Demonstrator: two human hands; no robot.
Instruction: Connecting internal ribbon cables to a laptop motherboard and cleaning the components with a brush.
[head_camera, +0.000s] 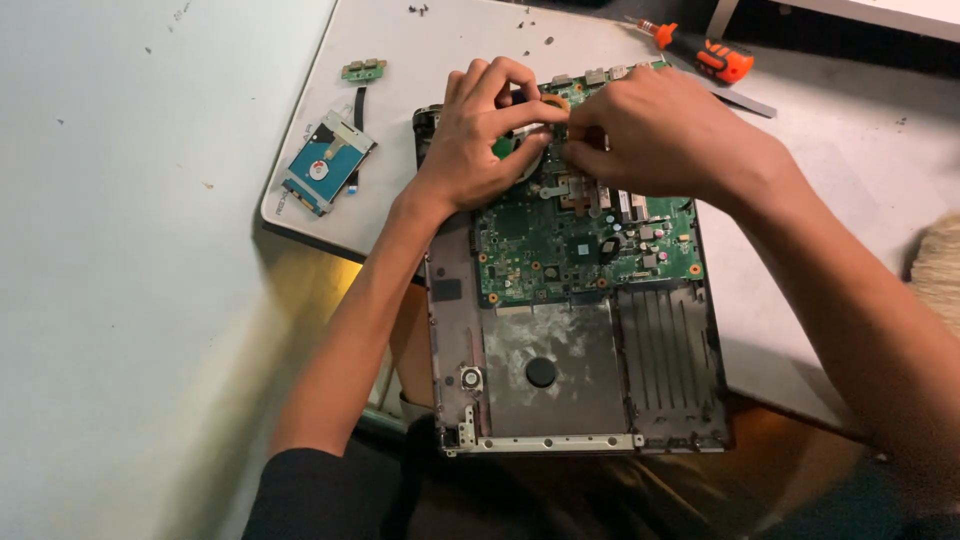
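An opened laptop chassis (455, 330) lies on the white table, its green motherboard (560, 245) exposed in the upper half. My left hand (475, 140) rests on the board's upper left, fingers curled around the fan area. My right hand (665, 135) meets it from the right, fingertips pinching at a small part near the copper heat pipe (578, 190). Whether either hand grips something is hidden by the fingers. The lower half of the chassis shows a bare grey metal bay (555, 365).
A hard drive (325, 165) with a blue label lies left of the laptop, beside a small green connector board (364, 69). An orange-handled screwdriver (705, 52) sits at the top right. Loose screws (418, 10) dot the far table edge. The table's front edge runs beneath the chassis.
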